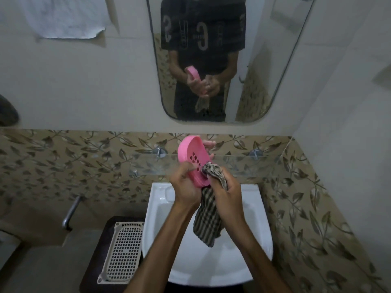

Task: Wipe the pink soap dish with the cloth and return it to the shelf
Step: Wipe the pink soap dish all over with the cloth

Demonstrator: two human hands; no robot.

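My left hand (186, 185) grips the lower end of the pink soap dish (191, 154), which stands tilted on end above the white sink (260, 235), its slotted inside facing me. My right hand (226, 191) holds a brown and beige checked cloth (208, 220) and presses a bunched part of it against the dish's lower right edge. The rest of the cloth hangs down over the basin. A glass shelf (243, 163) runs along the wall just behind the dish.
A mirror (264, 60) above the shelf reflects the person and the dish. A beige perforated tray (123, 252) lies on a dark stand left of the sink. A metal tap handle (70, 212) sticks out of the leaf-patterned tiles (63, 161) at the left.
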